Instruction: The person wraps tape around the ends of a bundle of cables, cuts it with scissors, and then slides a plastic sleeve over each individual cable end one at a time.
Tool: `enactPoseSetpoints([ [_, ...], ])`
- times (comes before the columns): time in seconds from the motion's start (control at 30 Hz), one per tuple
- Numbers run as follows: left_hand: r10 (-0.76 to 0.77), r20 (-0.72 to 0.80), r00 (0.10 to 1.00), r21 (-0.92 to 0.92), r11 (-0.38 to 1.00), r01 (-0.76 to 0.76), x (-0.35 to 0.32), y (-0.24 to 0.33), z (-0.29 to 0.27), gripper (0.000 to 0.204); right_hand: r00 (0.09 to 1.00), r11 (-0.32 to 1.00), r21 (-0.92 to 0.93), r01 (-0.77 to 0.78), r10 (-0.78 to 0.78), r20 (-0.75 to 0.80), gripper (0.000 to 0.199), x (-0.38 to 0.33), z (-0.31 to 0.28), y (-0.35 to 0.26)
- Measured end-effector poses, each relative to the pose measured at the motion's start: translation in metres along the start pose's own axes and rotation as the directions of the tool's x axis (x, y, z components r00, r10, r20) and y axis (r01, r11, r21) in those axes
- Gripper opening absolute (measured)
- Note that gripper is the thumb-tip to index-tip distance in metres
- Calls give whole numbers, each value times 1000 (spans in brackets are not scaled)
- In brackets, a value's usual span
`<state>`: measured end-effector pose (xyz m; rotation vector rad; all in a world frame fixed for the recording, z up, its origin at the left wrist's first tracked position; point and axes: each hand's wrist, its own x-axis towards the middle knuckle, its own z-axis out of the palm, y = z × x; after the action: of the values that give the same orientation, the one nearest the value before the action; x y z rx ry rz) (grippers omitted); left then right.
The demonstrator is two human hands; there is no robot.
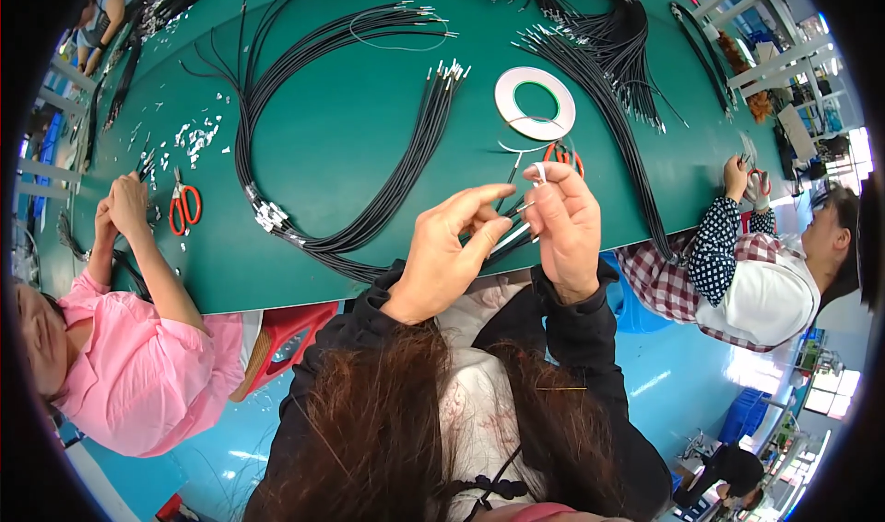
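Observation:
My left hand [452, 250] is curled near the table's front edge, thumb and fingers closed around thin black cable [505, 211] with white ends; its grip is partly hidden. Beside it, my right hand [564, 227] pinches a narrow white strip [541, 172] between thumb and forefinger, close to the cable. A white tape roll [506, 108] with a green inner ring lies just beyond my hands. Red-handled scissors [564, 156] are partly hidden behind my right fingers. To the left, a long bundle of black cables [247, 144] curves in a loop, with white tags and tips.
More black cable bundles [608, 89] lie at the far right. White scraps [195, 142] and another pair of red-handled scissors [184, 209] lie on the green table [341, 144] at left. Co-workers sit on both sides, one in a pink shirt [147, 375], one in checks [659, 278].

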<state>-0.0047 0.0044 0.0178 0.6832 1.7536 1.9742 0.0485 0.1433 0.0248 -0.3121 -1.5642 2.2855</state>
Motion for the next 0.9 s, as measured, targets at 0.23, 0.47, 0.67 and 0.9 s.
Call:
enactPoseSetpoints([
  [0.23, 356, 29, 934, 343, 874, -344, -2, -2, 5, 22, 1000, 997, -79, 0, -1, -14, 17, -3, -2, -7],
  [0.47, -6, 41, 999, -45, 999, 8, 7, -7, 1, 11, 998, 983, -175, 53, -47, 38, 14, -5, -7, -7],
  [0.67, -93, 221, 971, 251, 967, 36, 12, 17, -3, 10, 974, 899, -387, 204, -147, 170, 13, -8, -4, -21],
  [0.9, 523, 207, 827, 654, 554, -515, 16, -7, 14, 12, 996, 939, -334, 87, -78, 40, 13, -2, -10, -4],
])
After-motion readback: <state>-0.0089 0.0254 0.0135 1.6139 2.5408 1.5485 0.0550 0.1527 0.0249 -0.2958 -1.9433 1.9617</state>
